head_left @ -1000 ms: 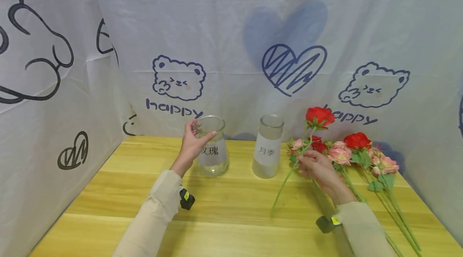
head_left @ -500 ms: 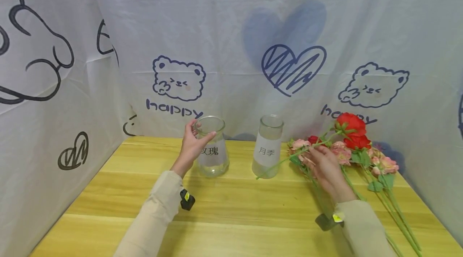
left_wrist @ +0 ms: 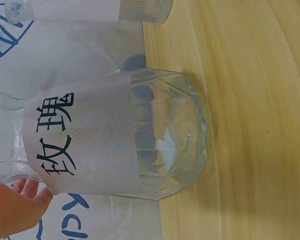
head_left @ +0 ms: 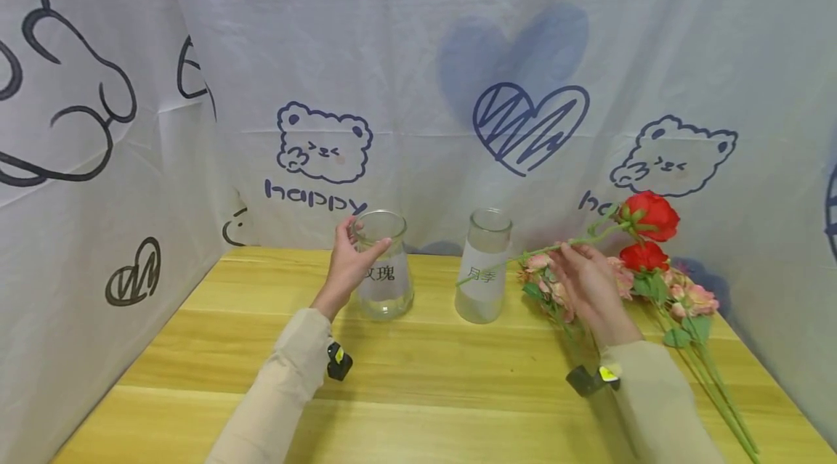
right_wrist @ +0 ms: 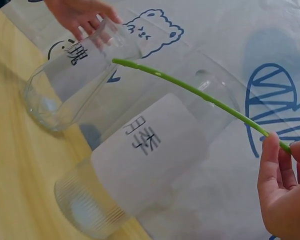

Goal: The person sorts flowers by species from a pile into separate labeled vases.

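Observation:
My left hand (head_left: 349,266) holds the wider glass vase (head_left: 387,303) by its neck, thumb in front and fingers behind. That vase stands on the table with a white paper label. In my right hand (head_left: 591,290), the thumb and fingers pinch the green stem of a red rose (head_left: 657,217). The rose is raised and tilted, bloom up to the right. Its bare stem end (right_wrist: 122,62) points left, across the front of the narrower glass vase (head_left: 480,308) in the head view. No flower stands in either vase.
Pink flowers (head_left: 696,299) and another red rose (head_left: 646,257) lie on the right of the wooden table (head_left: 418,391), stems towards the front. Some are hidden behind my right hand. A printed white cloth (head_left: 418,159) hangs behind the vases and along the left side.
The rose in my right hand has swung from nearly upright to a slant. Its bloom went right, and the stem end rose leftwards. My left hand stays on the wider vase.

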`<state>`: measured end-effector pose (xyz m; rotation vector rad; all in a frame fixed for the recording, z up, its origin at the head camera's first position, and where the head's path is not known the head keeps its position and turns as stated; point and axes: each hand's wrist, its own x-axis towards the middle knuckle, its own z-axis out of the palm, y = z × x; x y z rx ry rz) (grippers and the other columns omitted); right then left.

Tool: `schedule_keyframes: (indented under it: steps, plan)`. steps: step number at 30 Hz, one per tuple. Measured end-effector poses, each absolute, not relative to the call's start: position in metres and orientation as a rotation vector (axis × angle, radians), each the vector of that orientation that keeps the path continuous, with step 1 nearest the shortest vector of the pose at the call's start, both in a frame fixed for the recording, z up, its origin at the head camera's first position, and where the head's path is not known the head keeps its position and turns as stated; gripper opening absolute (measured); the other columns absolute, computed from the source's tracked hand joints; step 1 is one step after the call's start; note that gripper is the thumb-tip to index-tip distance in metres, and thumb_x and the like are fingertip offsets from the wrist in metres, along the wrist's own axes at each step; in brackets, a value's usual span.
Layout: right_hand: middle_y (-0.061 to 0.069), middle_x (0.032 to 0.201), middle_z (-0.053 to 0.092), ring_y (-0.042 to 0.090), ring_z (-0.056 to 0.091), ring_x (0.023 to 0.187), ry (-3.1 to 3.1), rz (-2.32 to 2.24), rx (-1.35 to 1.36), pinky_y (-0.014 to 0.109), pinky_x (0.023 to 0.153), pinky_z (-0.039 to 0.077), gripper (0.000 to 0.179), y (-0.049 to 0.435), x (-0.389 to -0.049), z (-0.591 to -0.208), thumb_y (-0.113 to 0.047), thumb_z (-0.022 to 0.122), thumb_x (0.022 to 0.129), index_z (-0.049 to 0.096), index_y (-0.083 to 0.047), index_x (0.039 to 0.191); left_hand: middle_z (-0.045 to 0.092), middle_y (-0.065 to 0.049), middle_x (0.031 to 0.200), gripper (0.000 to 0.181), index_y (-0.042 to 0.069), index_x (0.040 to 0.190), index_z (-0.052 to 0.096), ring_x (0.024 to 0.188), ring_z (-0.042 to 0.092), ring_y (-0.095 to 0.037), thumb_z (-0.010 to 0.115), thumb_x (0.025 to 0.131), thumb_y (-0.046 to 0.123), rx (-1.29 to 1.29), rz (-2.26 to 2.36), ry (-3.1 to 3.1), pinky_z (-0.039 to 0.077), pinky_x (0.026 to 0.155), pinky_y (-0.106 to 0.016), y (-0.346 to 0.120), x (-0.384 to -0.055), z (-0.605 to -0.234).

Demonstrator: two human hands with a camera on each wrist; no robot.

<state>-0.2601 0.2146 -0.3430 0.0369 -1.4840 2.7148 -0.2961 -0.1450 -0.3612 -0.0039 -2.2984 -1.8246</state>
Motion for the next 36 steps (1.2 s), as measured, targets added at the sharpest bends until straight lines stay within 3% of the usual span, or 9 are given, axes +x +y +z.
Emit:
schedule_keyframes:
  steps: [10, 15, 23, 36]
  plan:
    - [0.005, 0.093, 0.061, 0.015, 0.065, 0.088, -1.321, 2.739, 0.092, 0.021, 0.079, 0.054, 0.01, 0.202, -0.269, -0.324, -0.004, 0.058, 0.095, 0.048, -0.003, 0.096, 0.027, -0.013, 0.154, 0.09, 0.011, 0.151, 0.017, 0.139, 0.027, -0.032, 0.074, 0.085, 0.032, 0.006, -1.811, -2.291, 0.029, 0.111, -0.05, -0.143, -0.297, -0.362]
    - [0.006, 0.091, 0.062, 0.017, 0.066, 0.088, -1.278, 2.74, 0.092, 0.023, 0.077, 0.056, 0.008, 0.195, -0.274, -0.314, -0.002, 0.057, 0.095, 0.05, -0.003, 0.094, 0.027, -0.012, 0.154, 0.09, 0.011, 0.152, 0.016, 0.14, 0.026, -0.032, 0.073, 0.085, 0.033, 0.01, -1.814, -2.309, 0.029, 0.111, -0.051, -0.143, -0.298, -0.362]
    - [0.005, 0.097, 0.059, 0.015, 0.063, 0.091, -1.326, 2.706, 0.043, 0.023, 0.08, 0.055, 0.016, 0.184, -0.283, -0.299, -0.002, 0.053, 0.097, 0.041, -0.003, 0.108, 0.027, -0.012, 0.154, 0.09, 0.011, 0.152, 0.016, 0.14, 0.026, -0.033, 0.073, 0.085, 0.033, 0.005, -1.814, -2.314, 0.031, 0.11, -0.052, -0.144, -0.297, -0.362]
    - [0.006, 0.093, 0.061, 0.016, 0.065, 0.087, -1.32, 2.696, 0.045, 0.025, 0.081, 0.056, 0.007, 0.163, -0.296, -0.283, 0.001, 0.049, 0.098, 0.045, -0.001, 0.103, 0.028, -0.012, 0.153, 0.089, 0.011, 0.151, 0.017, 0.138, 0.029, -0.034, 0.073, 0.085, 0.032, -0.006, -1.836, -2.295, 0.032, 0.11, -0.051, -0.143, -0.298, -0.363]
